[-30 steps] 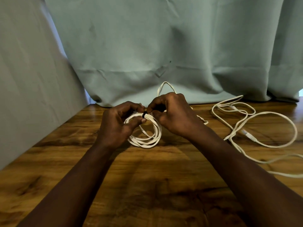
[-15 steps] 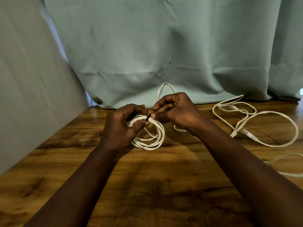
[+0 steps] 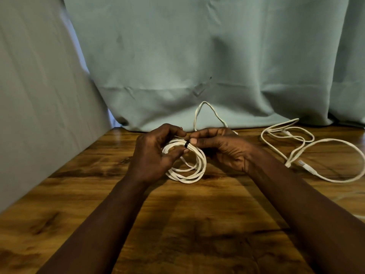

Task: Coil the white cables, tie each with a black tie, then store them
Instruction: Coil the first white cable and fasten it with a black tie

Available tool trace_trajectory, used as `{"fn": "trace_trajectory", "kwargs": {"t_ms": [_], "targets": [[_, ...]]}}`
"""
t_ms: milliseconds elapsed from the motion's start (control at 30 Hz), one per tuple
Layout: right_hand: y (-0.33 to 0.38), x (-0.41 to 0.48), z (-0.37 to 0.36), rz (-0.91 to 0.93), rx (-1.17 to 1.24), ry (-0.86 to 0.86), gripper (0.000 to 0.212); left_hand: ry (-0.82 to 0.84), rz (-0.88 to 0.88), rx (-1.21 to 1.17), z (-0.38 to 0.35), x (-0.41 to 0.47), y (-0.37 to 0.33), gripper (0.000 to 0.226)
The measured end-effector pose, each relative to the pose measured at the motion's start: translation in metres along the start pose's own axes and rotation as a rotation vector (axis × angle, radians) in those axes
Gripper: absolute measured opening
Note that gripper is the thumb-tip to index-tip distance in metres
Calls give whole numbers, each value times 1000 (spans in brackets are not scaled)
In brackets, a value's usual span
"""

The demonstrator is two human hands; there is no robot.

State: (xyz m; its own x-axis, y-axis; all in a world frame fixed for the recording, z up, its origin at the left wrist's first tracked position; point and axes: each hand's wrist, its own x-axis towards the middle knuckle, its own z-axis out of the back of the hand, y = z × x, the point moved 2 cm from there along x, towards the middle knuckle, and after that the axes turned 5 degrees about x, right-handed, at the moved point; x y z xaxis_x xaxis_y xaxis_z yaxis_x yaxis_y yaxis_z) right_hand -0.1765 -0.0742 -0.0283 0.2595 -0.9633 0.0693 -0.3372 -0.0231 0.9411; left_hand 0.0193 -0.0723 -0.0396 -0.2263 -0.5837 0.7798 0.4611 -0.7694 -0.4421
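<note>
A coiled white cable (image 3: 194, 171) rests on the wooden table (image 3: 177, 224) between my hands. A black tie (image 3: 187, 144) wraps the coil's top strands. My left hand (image 3: 156, 155) grips the coil's left side, thumb and fingers closed around the strands beside the tie. My right hand (image 3: 223, 147) pinches the strands just right of the tie with thumb and forefinger. A white cable loop (image 3: 207, 113) rises behind my right hand against the curtain. A second white cable (image 3: 316, 147) lies loose and uncoiled on the table at the right, with a plug (image 3: 306, 167) showing.
A pale green curtain (image 3: 197, 66) hangs along the table's back edge. A grey fabric panel (image 3: 39, 105) slants along the left side. Bare wood lies in front of the coil between my forearms.
My right hand has turned and flattened, its fingers now stretched toward the tie. The coil and both hands sit slightly lower and nearer. The loose cable has not moved.
</note>
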Motion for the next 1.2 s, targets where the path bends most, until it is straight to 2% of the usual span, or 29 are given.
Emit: {"fn": "trace_trajectory", "kwargs": {"t_ms": [167,333,433,633,767,867,1067,1200], "targets": [[-2,1,-3,1,11,-32,20,4,27,97,5,1,5,32],[-4,-1,-7,-28,80,5,25,-1,42,65,4,2,8,29],[-6,2,-8,15,78,-17,24,3,73,27,4,1,9,29],[-9,6,-9,178,-58,-106,9,16,116,-33,2,0,8,26],[-8,6,-9,234,-150,-124,10,68,63,-9,3,0,2,42],[-8,5,-11,229,-188,-148,13,101,58,-23,4,1,4,40],[-9,4,-13,184,-82,-133,11,107,108,-53,7,1,6,35],[-10,4,-14,192,-41,-138,7,90,160,-163,9,2,7,33]]}}
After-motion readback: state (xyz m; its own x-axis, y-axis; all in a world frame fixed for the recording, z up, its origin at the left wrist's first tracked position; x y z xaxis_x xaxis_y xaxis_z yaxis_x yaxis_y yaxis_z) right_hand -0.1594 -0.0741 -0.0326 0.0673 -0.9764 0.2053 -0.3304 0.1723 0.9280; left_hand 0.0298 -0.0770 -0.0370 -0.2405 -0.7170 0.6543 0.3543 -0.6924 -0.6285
